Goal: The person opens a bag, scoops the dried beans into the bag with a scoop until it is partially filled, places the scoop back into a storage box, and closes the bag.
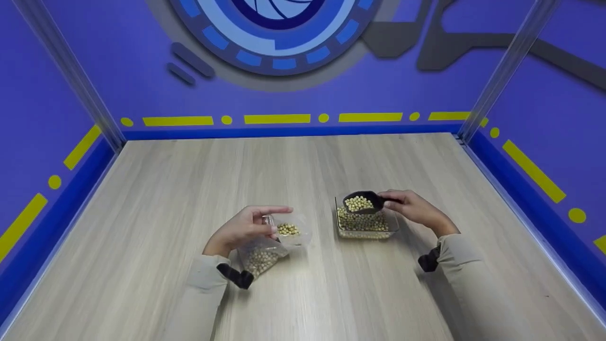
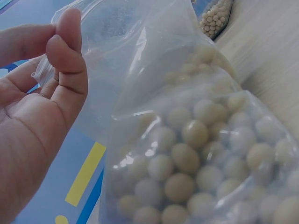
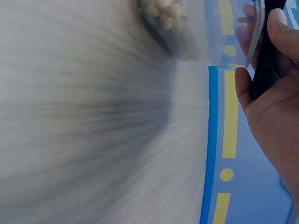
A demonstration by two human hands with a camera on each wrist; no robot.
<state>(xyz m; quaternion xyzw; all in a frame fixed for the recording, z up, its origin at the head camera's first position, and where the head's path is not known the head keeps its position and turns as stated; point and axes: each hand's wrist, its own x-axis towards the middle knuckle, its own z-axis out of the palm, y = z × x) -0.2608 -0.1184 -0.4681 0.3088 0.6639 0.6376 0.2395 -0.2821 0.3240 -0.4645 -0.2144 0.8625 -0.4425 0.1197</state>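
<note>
My left hand (image 1: 244,227) pinches the rim of a clear plastic bag (image 2: 154,93) between thumb and fingers, and its mouth stands open. Pale round beads or beans (image 2: 182,158) fill the lower part of the bag. My right hand (image 1: 416,210) grips the handle of a black scoop (image 1: 374,201), seen also as a dark handle (image 3: 267,56) in the right wrist view. A heap of the same round pieces (image 1: 358,203) lies in the scoop. Directly under the scoop stands a clear rectangular container (image 1: 395,229) holding more of them.
A light wood-grain table (image 1: 284,170) carries everything. Blue panels with yellow marks (image 1: 277,118) wall it in at the back and on both sides. Black wrist cameras (image 1: 236,275) sit on both sleeves.
</note>
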